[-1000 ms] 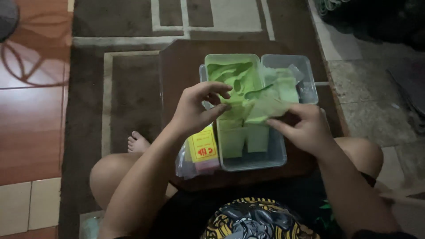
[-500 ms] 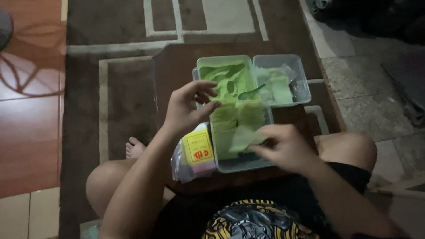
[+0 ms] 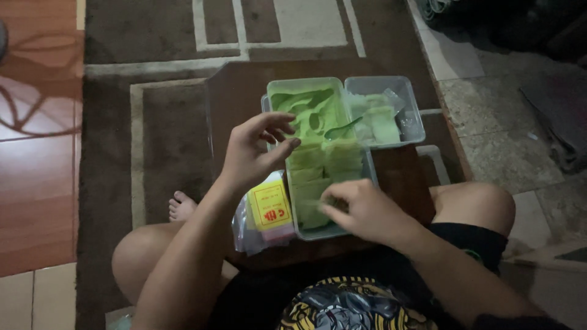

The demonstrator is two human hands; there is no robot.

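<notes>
Head view: the left hand (image 3: 251, 153) hovers with fingers loosely spread, holding nothing, at 9 o'clock of the green tray (image 3: 315, 146) on the worktop (image 3: 403, 177). The right hand (image 3: 361, 211) rests at the tray's 6 o'clock edge, fingers curled on a green piece (image 3: 312, 205); its grip is unclear. A yellow packet (image 3: 269, 208) lies left of the tray

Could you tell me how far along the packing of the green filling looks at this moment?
Done, it seems: several filled green packets lie in the long clear container. In hand: the right hand rests at the near packets, while the left hand hovers open above the container's left edge. Left: green paste with a spoon in it fills the far end, and a stack of plastic bags waits beside it.
</notes>
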